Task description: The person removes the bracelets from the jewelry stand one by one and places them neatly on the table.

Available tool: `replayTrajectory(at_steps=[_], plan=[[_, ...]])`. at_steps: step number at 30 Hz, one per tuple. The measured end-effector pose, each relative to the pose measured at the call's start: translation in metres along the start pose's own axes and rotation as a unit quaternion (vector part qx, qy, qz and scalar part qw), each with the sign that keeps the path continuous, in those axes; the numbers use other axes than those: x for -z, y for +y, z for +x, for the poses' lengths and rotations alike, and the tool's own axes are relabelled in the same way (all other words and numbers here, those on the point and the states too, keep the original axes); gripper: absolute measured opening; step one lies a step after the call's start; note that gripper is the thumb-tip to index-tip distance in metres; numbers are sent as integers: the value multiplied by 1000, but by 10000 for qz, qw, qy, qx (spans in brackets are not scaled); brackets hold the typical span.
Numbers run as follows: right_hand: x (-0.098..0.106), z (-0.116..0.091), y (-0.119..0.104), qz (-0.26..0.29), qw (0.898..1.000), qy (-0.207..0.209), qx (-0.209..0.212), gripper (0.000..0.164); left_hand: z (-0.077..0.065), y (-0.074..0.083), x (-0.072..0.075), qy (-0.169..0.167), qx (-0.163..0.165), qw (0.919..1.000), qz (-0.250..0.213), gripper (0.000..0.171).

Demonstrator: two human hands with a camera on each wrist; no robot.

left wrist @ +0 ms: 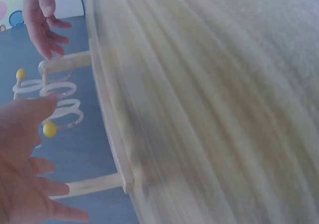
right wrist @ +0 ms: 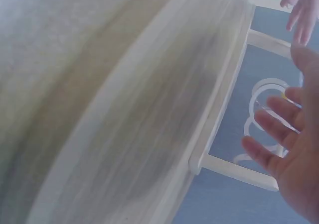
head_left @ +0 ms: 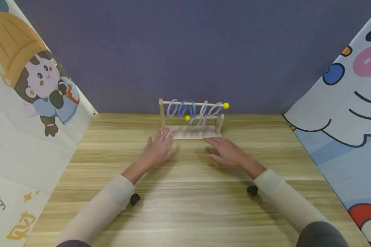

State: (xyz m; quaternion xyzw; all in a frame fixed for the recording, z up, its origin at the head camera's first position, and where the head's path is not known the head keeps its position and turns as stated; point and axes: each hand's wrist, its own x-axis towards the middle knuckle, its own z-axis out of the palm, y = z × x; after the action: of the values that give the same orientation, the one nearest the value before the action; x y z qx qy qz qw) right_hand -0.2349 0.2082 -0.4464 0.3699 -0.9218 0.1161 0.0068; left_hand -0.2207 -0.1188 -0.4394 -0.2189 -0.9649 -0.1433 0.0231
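A wooden rack (head_left: 188,132) stands at the back of the table, with an upright post at each end of its flat base. Its upper rod, tipped with a yellow ball (head_left: 226,105), carries several blue and pale purple rings (head_left: 172,108). Pale rings (head_left: 195,122) also hang on the shorter lower rod, whose own yellow ball (head_left: 187,118) points left. My left hand (head_left: 158,149) has its fingers spread at the base's left front corner. With fingers extended, my right hand (head_left: 228,151) is close to the base's right front edge. Neither hand holds anything.
The wood-grain table (head_left: 185,206) spreads out in front of the rack. A dark blue panel (head_left: 185,55) rises right behind it. Printed cartoon panels flank the table at the left (head_left: 34,144) and right (head_left: 343,113).
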Motion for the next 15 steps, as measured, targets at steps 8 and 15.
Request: replayTrajectory(at_steps=[8,15], plan=[[14,8,-1,28,9958,845,-351,54,3,-12,19,1803,-363,9818,-477,60],[31,18,-1,161,9822,1741,-689,42,12,-17,38,2239,34,9690,-1044,58]])
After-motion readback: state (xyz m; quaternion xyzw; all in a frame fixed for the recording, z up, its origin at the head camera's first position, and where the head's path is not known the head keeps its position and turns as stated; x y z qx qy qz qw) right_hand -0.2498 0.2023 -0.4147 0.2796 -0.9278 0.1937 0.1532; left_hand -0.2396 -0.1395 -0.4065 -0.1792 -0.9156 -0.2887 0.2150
